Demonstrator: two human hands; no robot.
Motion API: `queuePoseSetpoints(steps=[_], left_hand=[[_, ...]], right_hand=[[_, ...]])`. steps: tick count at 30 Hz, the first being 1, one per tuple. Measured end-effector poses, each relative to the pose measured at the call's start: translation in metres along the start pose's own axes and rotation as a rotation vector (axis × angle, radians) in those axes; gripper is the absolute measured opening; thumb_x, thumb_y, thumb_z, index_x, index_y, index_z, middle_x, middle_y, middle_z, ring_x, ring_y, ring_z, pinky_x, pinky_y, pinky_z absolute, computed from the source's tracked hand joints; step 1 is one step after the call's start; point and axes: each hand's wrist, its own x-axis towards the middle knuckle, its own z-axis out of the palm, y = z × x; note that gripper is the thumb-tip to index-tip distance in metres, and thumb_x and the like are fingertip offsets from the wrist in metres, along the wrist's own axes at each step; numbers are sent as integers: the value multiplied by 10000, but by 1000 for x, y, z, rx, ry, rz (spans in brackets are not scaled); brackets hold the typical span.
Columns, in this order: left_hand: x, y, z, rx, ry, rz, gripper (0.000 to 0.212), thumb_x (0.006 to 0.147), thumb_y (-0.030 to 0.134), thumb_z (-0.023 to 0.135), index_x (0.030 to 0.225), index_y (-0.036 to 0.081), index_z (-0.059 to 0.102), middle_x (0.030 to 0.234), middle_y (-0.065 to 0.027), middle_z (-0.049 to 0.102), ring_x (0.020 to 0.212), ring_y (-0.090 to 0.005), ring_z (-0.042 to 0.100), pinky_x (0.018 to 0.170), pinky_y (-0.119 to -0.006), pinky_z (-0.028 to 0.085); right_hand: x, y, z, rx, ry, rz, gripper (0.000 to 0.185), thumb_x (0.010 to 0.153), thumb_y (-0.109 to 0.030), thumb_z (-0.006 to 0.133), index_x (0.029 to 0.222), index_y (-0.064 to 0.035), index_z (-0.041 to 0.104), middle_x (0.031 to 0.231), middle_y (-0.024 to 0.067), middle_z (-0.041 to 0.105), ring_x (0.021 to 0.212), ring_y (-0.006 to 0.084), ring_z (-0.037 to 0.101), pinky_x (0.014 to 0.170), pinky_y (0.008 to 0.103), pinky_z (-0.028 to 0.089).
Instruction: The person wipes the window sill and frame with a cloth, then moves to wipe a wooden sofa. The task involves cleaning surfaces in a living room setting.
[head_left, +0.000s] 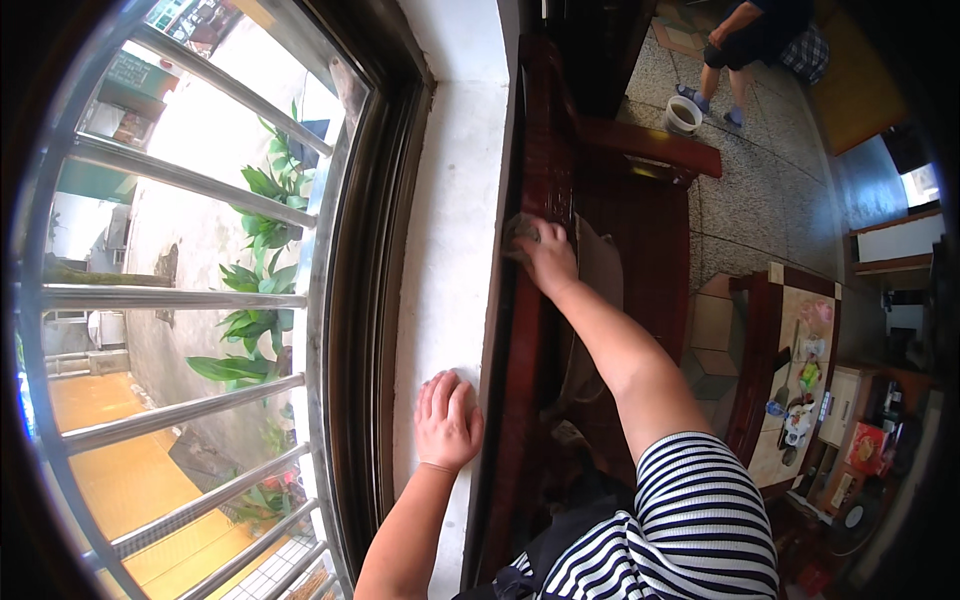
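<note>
My right hand (550, 259) holds a crumpled grey-brown cloth (519, 236) against the top of the dark red wooden bench's backrest (547, 180), close to the sill's edge. Part of the cloth is hidden under the fingers. Lower in the view, my left hand (448, 420) rests on the white window sill (454, 225), palm down. Its palm side is hidden, and a small patch of something brownish shows by its fingers, too covered to name. A brown cushion or cloth (600, 277) leans on the bench beside my right forearm.
Metal window bars (180, 298) and green plants (262, 285) are on the left. The bench's armrest (652, 146) juts out above. Further off, a person (750, 45) stands by a white bucket (682, 115) of liquid. A low table (772, 442) holding small items stands at the right.
</note>
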Motion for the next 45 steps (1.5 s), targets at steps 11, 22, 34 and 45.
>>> queuePoseSetpoints(steps=[11,22,34,45], left_hand=[[-4,5,0,33,47,-14,398,761,219,631,1135,96,570,1256,-119,520,1217,-326,465,1058,-471,349],[-33,2,-14,-91,152,47,607,807,359,604,1325,81,452,1440,-237,328,1337,-405,311,1103,-542,221],[-305,78,-4,-270,166,-179,440,855,169,552,1263,20,486,1414,-263,348,1297,-445,344,1087,-545,259],[-512,132,5,-257,1,-367,403,851,34,527,1252,21,494,1398,-225,387,1274,-391,396,1059,-455,331]], right_hand=[[-107,-39,-2,107,-90,-45,361,642,-61,745,978,-180,689,1224,71,515,1107,336,488,870,407,506],[-196,-92,-25,162,-275,-83,326,683,-103,722,997,-183,688,1250,88,501,1102,353,479,910,416,479],[-279,-115,-1,57,-271,-79,163,822,-181,605,951,-197,703,1303,36,469,1164,301,464,887,398,486],[-356,-155,-7,-121,-287,-227,163,847,-168,549,937,-190,683,1290,53,464,1162,318,455,892,402,489]])
